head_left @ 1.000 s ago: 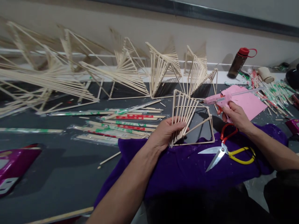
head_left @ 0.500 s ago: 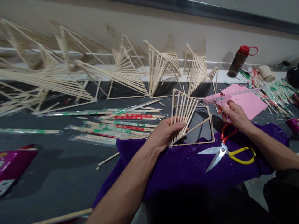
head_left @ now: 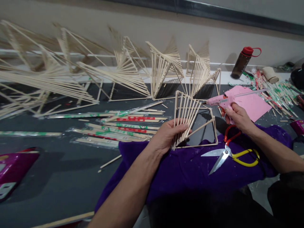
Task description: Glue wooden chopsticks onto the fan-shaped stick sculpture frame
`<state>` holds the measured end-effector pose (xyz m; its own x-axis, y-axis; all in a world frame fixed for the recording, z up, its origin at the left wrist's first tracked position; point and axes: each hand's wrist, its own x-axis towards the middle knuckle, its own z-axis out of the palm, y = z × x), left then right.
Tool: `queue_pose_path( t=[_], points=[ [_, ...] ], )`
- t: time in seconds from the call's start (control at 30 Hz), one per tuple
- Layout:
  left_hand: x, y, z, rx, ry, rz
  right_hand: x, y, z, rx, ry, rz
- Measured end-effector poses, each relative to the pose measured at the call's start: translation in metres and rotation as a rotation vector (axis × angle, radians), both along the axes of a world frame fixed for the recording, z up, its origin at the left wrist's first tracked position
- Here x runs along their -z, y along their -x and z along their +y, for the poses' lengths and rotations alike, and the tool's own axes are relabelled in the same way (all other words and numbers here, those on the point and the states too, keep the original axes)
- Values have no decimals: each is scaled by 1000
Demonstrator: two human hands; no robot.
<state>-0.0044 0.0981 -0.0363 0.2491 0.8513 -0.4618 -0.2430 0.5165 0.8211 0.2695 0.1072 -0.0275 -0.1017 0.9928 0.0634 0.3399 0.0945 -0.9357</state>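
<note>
My left hand [head_left: 169,134] grips a small frame of wooden chopsticks [head_left: 190,118] by its fanned-out row of sticks, thumb in front and the other fingers partly hidden behind. In my right hand [head_left: 238,118] is a pink hot glue gun [head_left: 220,100], a clear glue stick poking out of its back. The gun's nozzle points left, close to the top end of the fanned sticks; whether it touches them I cannot tell. Below the frame, open scissors [head_left: 226,152] with one red and one yellow handle lie on a purple cloth [head_left: 190,177].
Finished-looking chopstick structures [head_left: 166,69] line the wall at the back. Wrapped chopsticks [head_left: 125,123] lie left of my left hand. A dark bottle with a red lid [head_left: 242,63], a pink sheet [head_left: 254,104] and a heap of wrappers [head_left: 282,95] sit at the right.
</note>
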Motion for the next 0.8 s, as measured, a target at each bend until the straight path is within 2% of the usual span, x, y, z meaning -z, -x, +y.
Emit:
queue_pose_path(
  t=[0.37, 0.53, 0.67, 0.8],
  points=[
    [-2, 0, -1, 9, -4, 14, -2, 2, -2, -12, -16, -36],
    [-2, 0, -1, -11, -2, 23, -10, -4, -2, 8, -5, -8],
    [-1, 0, 0, -9, -1, 29, -25, -29, -5, 191, -37, 37],
    [-1, 1, 1, -12, 7, 51, -34, -69, -11, 396, -66, 104]
  ],
)
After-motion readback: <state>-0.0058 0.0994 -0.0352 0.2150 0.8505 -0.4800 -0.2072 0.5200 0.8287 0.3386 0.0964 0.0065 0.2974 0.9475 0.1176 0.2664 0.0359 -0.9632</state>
